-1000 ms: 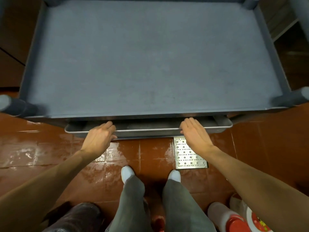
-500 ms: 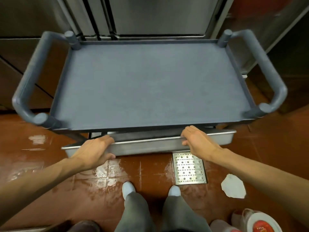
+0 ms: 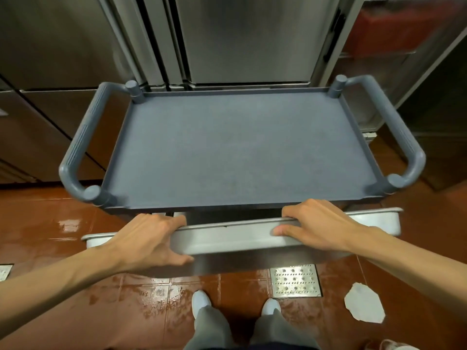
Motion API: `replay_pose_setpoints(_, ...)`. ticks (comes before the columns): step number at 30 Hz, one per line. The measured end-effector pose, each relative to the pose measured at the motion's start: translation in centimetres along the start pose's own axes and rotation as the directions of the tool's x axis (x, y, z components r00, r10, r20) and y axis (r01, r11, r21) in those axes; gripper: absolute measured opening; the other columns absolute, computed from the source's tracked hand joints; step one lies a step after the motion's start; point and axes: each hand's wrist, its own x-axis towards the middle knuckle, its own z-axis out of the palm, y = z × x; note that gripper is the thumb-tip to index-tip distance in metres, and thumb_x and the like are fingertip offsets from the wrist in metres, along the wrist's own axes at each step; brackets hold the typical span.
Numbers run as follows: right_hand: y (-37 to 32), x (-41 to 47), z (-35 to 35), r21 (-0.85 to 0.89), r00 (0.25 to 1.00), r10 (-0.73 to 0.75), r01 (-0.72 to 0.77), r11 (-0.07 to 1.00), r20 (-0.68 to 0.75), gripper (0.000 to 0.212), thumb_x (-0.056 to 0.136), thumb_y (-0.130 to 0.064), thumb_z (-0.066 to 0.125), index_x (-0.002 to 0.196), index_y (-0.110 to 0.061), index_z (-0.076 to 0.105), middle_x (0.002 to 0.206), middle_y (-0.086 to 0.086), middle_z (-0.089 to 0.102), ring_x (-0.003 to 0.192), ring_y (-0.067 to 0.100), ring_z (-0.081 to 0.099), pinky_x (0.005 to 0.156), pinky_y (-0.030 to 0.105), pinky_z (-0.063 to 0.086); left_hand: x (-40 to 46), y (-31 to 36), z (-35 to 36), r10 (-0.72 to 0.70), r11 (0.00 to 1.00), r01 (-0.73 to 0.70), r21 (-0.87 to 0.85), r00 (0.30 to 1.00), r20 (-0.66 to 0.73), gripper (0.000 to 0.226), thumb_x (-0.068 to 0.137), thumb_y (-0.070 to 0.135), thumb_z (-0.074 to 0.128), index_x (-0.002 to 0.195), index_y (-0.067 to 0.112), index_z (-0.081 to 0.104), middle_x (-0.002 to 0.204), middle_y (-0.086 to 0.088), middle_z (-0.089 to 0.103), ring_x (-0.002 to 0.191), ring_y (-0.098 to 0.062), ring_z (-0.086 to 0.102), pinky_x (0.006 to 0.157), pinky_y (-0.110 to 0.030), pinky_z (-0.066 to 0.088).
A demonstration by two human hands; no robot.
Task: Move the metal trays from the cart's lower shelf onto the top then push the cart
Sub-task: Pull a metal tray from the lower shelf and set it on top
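A grey plastic cart stands in front of me, its bare top shelf (image 3: 242,147) framed by a curved handle (image 3: 80,145) on each side. A long metal tray (image 3: 227,238) sticks out from under the shelf's near edge, its front wall facing me, lifted and slightly tilted. My left hand (image 3: 149,238) grips the tray's rim left of centre, thumb under the wall. Right of centre, my right hand (image 3: 318,223) clamps the same rim, fingers over the top. The lower shelf itself is hidden beneath the top.
Stainless steel cabinet doors (image 3: 240,39) rise right behind the cart. The floor is wet red tile with a perforated metal drain cover (image 3: 294,281) near my feet and a scrap of white paper (image 3: 364,306) to the right.
The tray has come farther out from under the top shelf and risen toward me, held by both hands. My view has lifted, so the whole cart and cabinets now show.
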Motion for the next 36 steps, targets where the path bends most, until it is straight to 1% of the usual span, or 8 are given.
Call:
replay_pose_setpoints(6, -2.5, -1.0, -4.3, 0.098, 1.000, -0.016, 0.018, 0.995, -0.021, 0.058, 0.085, -0.070, 0.035, 0.062, -0.021, 0.056, 0.051, -0.004, 0.052, 0.048, 0.013, 0.049, 0.048, 0.030, 0.039, -1.8, 1.2, -5.3, 0.023, 0.987, -0.017, -0.159, 0.999, 0.036, 0.049, 0.059, 0.080, 0.060, 0.088, 0.044, 0.045, 0.071, 0.022, 0.058, 0.069, 0.007, 0.058, 0.053, -0.011, 0.048)
replay_pose_setpoints(9, -3.5, -1.8, -8.5, 0.099, 0.994, -0.022, 0.032, 0.995, -0.106, 0.059, 0.081, -0.074, 0.035, 0.056, -0.024, 0.055, 0.047, -0.002, 0.051, 0.048, 0.014, 0.051, 0.040, 0.022, 0.029, -2.8, 0.9, -9.7, 0.091, 0.962, -0.097, -0.254, 0.995, -0.034, 0.046, 0.058, 0.084, 0.064, 0.089, 0.055, 0.046, 0.079, 0.032, 0.061, 0.076, 0.016, 0.057, 0.043, -0.009, 0.041)
replay_pose_setpoints(11, -4.4, -1.9, -12.2, 0.096, 0.986, -0.035, 0.052, 0.994, -0.166, 0.057, 0.080, -0.074, 0.038, 0.051, -0.027, 0.051, 0.044, -0.001, 0.049, 0.049, 0.014, 0.052, 0.038, 0.021, 0.027, -3.3, 0.8, -13.2, 0.143, 0.945, -0.170, -0.280, 0.983, -0.115, 0.047, 0.057, 0.087, 0.066, 0.086, 0.053, 0.050, 0.080, 0.038, 0.059, 0.064, 0.011, 0.059, 0.039, -0.005, 0.033)
replay_pose_setpoints(16, -6.0, -0.6, -21.6, 0.057, 0.956, -0.110, 0.130, 0.990, -0.270, 0.065, 0.079, -0.070, 0.048, 0.052, -0.011, 0.059, 0.044, 0.009, 0.049, 0.041, 0.021, 0.045, 0.042, 0.038, 0.034, -3.2, -0.4, -21.7, 0.247, 0.936, -0.301, -0.184, 0.931, -0.270, 0.046, 0.061, 0.081, 0.071, 0.086, 0.045, 0.058, 0.074, 0.020, 0.062, 0.056, 0.001, 0.060, 0.038, -0.008, 0.037)
replay_pose_setpoints(21, -6.8, 1.0, -27.3, -0.011, 0.930, -0.181, 0.188, 0.982, -0.321, 0.071, 0.067, -0.075, 0.054, 0.048, -0.006, 0.054, 0.043, 0.013, 0.042, 0.040, 0.021, 0.035, 0.040, 0.033, 0.026, -1.7, -1.6, -27.2, 0.264, 0.940, -0.325, -0.103, 0.885, -0.382, 0.042, 0.060, 0.080, 0.072, 0.079, 0.045, 0.058, 0.062, 0.015, 0.058, 0.046, -0.003, 0.050, 0.039, -0.007, 0.031)
replay_pose_setpoints(25, -6.4, 2.7, -28.4, -0.079, 0.952, -0.196, 0.182, 0.980, -0.235, 0.075, 0.056, -0.081, 0.059, 0.051, -0.007, 0.046, 0.045, 0.003, 0.031, 0.041, 0.013, 0.029, 0.043, 0.028, 0.026, -0.4, -2.1, -28.5, 0.274, 0.939, -0.333, -0.090, 0.878, -0.393, 0.041, 0.060, 0.080, 0.070, 0.077, 0.045, 0.059, 0.064, 0.018, 0.061, 0.049, 0.000, 0.053, 0.040, -0.004, 0.032)
replay_pose_setpoints(29, -5.1, 6.1, -27.1, -0.128, 0.970, -0.162, 0.141, 0.982, -0.179, 0.077, 0.056, -0.082, 0.060, 0.054, -0.010, 0.034, 0.046, -0.001, 0.026, 0.042, 0.014, 0.025, 0.044, 0.028, 0.025, 2.3, -3.9, -27.4, 0.223, 0.960, -0.267, -0.083, 0.911, -0.348, 0.052, 0.058, 0.083, 0.068, 0.075, 0.035, 0.059, 0.065, 0.011, 0.063, 0.058, -0.010, 0.059, 0.049, -0.023, 0.044)
replay_pose_setpoints(36, -1.3, 12.2, -18.4, -0.422, 0.942, -0.247, 0.133, 0.897, -0.227, 0.070, 0.065, -0.086, 0.040, 0.064, -0.016, 0.042, 0.057, 0.002, 0.055, 0.056, 0.028, 0.052, 0.044, 0.030, 0.014, 8.5, -7.3, -19.1, 0.170, 0.983, -0.138, 0.121, 0.934, -0.313, 0.050, 0.063, 0.070, 0.074, 0.076, 0.030, 0.046, 0.057, 0.007, 0.052, 0.056, -0.021, 0.054, 0.052, -0.036, 0.043)
